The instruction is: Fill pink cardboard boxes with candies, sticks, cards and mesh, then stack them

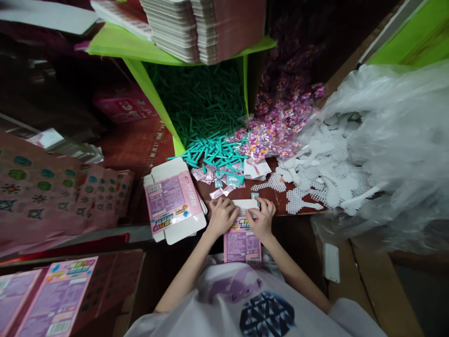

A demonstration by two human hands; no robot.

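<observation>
A pink and purple printed box (242, 245) rests against my front, its white end flap (246, 204) turned toward the table. My left hand (222, 216) grips the flap end from the left, fingers bent over the edge. From the right, my right hand (261, 218) pinches the other corner of the same box. Just left of my hands lie flattened pink boxes (175, 201) with white flaps. Small pink sachets (222, 191) lie beyond my fingers, near a small stack of white cards (257, 169).
Teal pen-like sticks (210, 152) spill from a green bin (154, 98). Bags of colourful beads (271, 135) and white pegboards (326, 164) lie to the right beside clear plastic (396, 140). Stacked cards (171, 28) top the bin. Finished-looking boxes (59, 295) stand at lower left.
</observation>
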